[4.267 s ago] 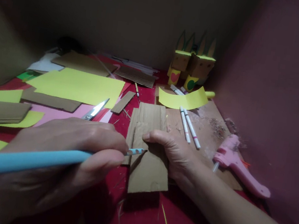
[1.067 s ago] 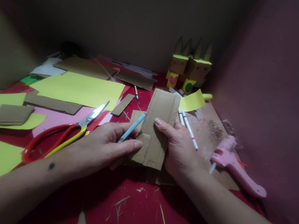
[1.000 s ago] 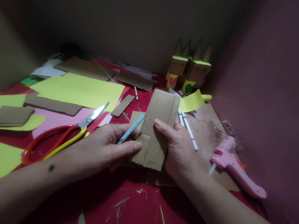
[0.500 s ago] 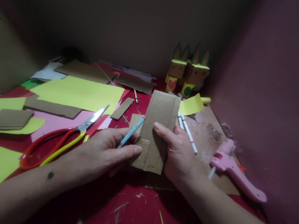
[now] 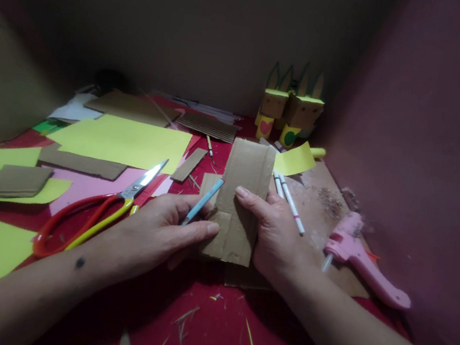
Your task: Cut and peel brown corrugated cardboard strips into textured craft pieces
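Between my two hands a tall strip of brown cardboard (image 5: 247,169) is held up above the table. My right hand (image 5: 279,234) grips its right edge, thumb laid across the front and fingers behind. At the lower left, my left hand (image 5: 174,227) pinches the cardboard with the thumb in front; its other fingers are partly hidden. A light blue pen (image 5: 203,201) also sits in my left hand, slanting up between thumb and forefinger. Beside my left forearm lie scissors (image 5: 132,188) with red and yellow handles, their blades apart.
A pink glue gun (image 5: 356,255) rests at the right on a cardboard sheet (image 5: 315,208). White markers (image 5: 292,205) lie near it. Two cardboard figures (image 5: 293,110) stand at the back. Yellow paper (image 5: 126,140) and cardboard scraps (image 5: 84,165) cover the left; thin trimmings litter the red cloth (image 5: 222,338).
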Action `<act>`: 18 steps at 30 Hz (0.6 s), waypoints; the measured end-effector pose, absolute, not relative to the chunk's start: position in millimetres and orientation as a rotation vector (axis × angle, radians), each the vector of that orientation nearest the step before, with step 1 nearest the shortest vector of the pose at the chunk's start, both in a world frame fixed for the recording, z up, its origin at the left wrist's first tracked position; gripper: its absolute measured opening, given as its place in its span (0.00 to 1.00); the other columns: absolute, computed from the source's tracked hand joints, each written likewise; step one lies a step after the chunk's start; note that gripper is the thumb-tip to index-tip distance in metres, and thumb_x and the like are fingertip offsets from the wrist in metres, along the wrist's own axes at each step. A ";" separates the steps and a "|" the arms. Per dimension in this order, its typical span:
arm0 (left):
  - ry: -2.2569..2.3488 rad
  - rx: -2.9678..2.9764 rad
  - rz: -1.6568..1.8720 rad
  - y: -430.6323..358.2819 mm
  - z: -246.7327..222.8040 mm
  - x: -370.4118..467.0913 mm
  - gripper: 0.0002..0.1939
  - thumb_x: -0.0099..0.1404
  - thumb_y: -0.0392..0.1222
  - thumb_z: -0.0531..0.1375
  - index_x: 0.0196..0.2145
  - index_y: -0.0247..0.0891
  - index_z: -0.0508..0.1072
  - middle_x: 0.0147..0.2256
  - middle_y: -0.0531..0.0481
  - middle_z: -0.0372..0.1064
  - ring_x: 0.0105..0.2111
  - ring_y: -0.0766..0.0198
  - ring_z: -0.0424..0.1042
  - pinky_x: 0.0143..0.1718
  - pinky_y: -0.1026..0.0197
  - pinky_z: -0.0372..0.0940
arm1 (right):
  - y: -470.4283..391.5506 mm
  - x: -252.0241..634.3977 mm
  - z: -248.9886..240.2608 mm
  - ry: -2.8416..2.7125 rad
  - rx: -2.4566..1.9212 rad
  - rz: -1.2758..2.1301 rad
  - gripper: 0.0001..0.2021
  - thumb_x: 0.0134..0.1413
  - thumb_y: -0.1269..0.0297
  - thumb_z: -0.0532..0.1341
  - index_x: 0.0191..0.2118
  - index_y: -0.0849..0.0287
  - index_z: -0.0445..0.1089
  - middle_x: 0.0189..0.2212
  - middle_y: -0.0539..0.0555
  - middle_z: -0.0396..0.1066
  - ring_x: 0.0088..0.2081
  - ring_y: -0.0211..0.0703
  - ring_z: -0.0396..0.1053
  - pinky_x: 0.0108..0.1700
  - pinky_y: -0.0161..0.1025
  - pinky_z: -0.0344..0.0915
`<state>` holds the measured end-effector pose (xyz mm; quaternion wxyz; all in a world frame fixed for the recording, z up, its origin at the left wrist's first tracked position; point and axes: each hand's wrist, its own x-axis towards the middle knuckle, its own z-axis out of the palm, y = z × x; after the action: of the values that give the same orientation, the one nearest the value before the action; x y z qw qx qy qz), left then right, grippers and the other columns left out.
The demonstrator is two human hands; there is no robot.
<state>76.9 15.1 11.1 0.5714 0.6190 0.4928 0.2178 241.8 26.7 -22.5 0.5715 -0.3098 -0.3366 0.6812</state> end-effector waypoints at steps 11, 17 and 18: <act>1.121 1.234 0.550 16.8 9.4 76.5 0.14 0.62 0.46 0.61 0.23 0.36 0.67 0.11 0.60 0.56 0.11 0.77 0.52 0.13 0.74 0.45 | 28.1 240.2 -17.3 -0.659 -0.805 1.738 0.18 0.43 0.62 0.67 0.43 0.58 0.71 0.35 0.56 0.77 0.37 0.52 0.75 0.40 0.49 0.72; 1.081 1.083 0.644 17.5 7.1 76.4 0.13 0.59 0.42 0.64 0.21 0.36 0.66 0.12 0.60 0.57 0.09 0.77 0.53 0.11 0.74 0.45 | 30.1 238.1 -13.1 -0.559 -0.817 1.824 0.17 0.46 0.60 0.64 0.44 0.61 0.73 0.33 0.57 0.77 0.41 0.55 0.74 0.43 0.51 0.70; 1.077 1.080 0.649 17.7 6.6 76.3 0.14 0.59 0.42 0.64 0.21 0.36 0.66 0.12 0.60 0.58 0.09 0.77 0.53 0.11 0.74 0.45 | 30.2 238.1 -12.9 -0.542 -0.818 1.830 0.17 0.48 0.60 0.63 0.44 0.61 0.73 0.33 0.57 0.77 0.41 0.55 0.74 0.43 0.51 0.70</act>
<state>76.3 17.7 6.6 0.6756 0.4804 0.4790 0.2887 238.1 30.2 -12.9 0.5079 -0.3394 -0.2249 0.7592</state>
